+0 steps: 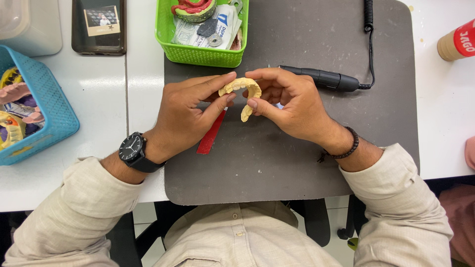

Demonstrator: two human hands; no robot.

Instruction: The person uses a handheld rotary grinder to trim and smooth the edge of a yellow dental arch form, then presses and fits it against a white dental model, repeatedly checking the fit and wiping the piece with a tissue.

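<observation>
A pale yellow, horseshoe-shaped dental cast [244,89] is held above a dark grey mat [287,158]. My left hand [190,113], with a black wristwatch, grips the cast's left end between thumb and fingers. My right hand [292,101], with a dark bead bracelet, pinches its right side and lower tip. A red flat strip [210,134] lies on the mat under my left hand. Behind my right hand rests a black handpiece [324,79] with a coiled cord.
A green basket [200,52] holds a red-and-green dental model and packets. A blue basket [44,118] at the left holds more casts. A dark phone [99,27] and a clear container [29,24] lie at the back left. A brown cup with a red band [457,43] stands at the right.
</observation>
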